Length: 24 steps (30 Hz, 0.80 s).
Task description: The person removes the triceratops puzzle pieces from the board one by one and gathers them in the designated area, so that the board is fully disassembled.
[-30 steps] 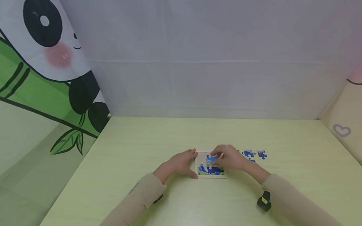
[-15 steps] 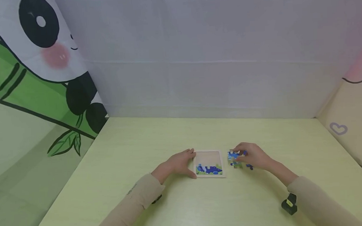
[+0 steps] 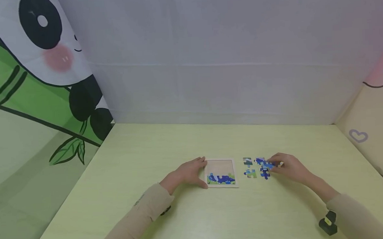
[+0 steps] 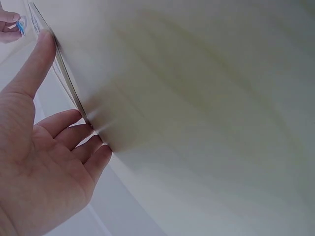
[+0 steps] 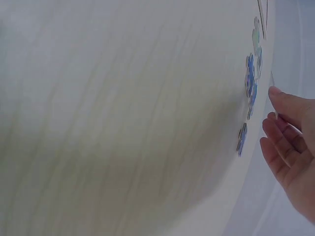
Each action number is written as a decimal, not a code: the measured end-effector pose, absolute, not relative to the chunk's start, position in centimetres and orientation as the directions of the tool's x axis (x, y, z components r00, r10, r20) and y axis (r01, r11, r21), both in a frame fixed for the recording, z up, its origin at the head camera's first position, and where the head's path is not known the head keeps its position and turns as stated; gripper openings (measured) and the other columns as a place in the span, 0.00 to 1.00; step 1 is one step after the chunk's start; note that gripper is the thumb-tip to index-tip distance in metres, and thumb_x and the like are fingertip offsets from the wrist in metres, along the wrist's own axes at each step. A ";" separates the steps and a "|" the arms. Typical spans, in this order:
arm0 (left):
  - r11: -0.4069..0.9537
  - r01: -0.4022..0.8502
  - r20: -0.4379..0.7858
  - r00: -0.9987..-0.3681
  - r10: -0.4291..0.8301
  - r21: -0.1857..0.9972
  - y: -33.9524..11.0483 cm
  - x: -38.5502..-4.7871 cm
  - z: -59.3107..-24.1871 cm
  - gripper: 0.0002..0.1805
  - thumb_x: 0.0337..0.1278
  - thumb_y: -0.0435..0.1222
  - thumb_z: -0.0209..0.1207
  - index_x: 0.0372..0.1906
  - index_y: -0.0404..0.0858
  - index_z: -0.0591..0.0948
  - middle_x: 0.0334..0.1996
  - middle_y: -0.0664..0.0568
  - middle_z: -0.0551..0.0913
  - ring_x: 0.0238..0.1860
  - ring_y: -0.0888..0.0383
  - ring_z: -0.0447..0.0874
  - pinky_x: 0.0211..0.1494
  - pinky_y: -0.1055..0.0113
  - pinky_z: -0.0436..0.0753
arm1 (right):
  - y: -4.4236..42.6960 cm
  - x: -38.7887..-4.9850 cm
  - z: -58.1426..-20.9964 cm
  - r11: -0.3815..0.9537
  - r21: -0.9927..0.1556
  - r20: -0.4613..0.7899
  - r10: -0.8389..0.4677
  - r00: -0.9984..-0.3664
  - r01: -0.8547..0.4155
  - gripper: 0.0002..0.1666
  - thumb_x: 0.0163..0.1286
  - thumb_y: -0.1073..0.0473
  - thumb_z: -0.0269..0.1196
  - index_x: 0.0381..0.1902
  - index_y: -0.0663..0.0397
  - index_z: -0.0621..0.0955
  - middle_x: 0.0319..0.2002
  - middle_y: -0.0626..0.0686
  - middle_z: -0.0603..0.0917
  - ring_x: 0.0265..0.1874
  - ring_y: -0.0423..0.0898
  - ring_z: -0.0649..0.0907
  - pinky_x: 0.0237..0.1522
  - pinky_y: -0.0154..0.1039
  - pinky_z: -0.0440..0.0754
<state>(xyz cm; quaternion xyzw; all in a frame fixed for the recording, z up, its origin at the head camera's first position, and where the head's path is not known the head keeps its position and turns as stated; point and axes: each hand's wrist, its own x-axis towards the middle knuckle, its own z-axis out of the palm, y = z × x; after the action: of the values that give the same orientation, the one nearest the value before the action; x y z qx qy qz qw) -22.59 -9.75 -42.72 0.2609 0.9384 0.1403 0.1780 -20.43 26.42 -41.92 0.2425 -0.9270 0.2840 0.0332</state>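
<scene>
held puzzle piece [image 3: 267, 165] partly hidden by right hand [image 3: 290, 168], panda [image 3: 43, 37] cropped at top

On my feed the table [image 3: 179, 145] shows a smooth wood-grain surface with a soft sheen, and the puzzle tray [image 3: 236, 172] looks like plain, matt wood. I see the puzzle pieces [image 3: 251, 174] as thin board, wood or card I cannot tell, with smooth printed faces. The creased backdrop [image 3: 207, 44] and the sleeves [image 3: 136, 218] look like matt cloth, the wrist device [image 3: 328, 223] like plastic.
</scene>
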 end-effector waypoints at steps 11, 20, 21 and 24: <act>0.821 0.449 -0.258 -0.797 0.547 0.353 -9.8 -22.7 -42.7 0.51 0.36 0.53 0.68 0.67 0.38 0.60 0.69 0.47 0.53 0.69 0.49 0.49 0.69 0.56 0.56 | 28.4 -19.8 -42.6 0.759 -0.489 0.164 -0.404 -0.900 -0.430 0.14 0.51 0.68 0.67 0.38 0.66 0.82 0.36 0.56 0.82 0.30 0.45 0.80 0.30 0.36 0.80; 0.819 0.446 -0.258 -0.796 0.547 0.360 -9.8 -22.8 -42.9 0.51 0.36 0.53 0.69 0.67 0.38 0.60 0.69 0.47 0.53 0.69 0.50 0.48 0.69 0.56 0.56 | 29.0 -19.4 -43.2 0.762 -0.505 0.134 -0.394 -0.909 -0.405 0.15 0.49 0.70 0.67 0.37 0.67 0.81 0.34 0.54 0.82 0.31 0.46 0.80 0.31 0.35 0.80; 0.820 0.446 -0.259 -0.796 0.547 0.360 -9.8 -22.8 -42.9 0.51 0.36 0.53 0.69 0.67 0.38 0.60 0.69 0.47 0.53 0.69 0.50 0.48 0.69 0.56 0.56 | 29.1 -19.4 -43.2 0.763 -0.504 0.131 -0.396 -0.909 -0.406 0.15 0.49 0.69 0.68 0.37 0.67 0.81 0.34 0.54 0.82 0.31 0.46 0.80 0.32 0.35 0.80; 0.819 0.449 -0.258 -0.795 0.549 0.358 -9.8 -22.8 -42.9 0.51 0.36 0.53 0.68 0.67 0.38 0.60 0.69 0.47 0.53 0.69 0.50 0.48 0.69 0.56 0.56 | 29.3 -19.6 -43.2 0.753 -0.521 0.108 -0.409 -0.906 -0.403 0.15 0.49 0.69 0.68 0.37 0.68 0.81 0.33 0.55 0.82 0.31 0.47 0.80 0.30 0.33 0.80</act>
<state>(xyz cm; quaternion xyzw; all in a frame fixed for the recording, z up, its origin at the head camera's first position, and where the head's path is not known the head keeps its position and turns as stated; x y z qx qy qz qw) -22.78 -9.81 -42.87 0.2662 0.9369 0.1407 0.1778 -19.63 29.33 -43.24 0.2168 -0.9362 0.2766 -0.0062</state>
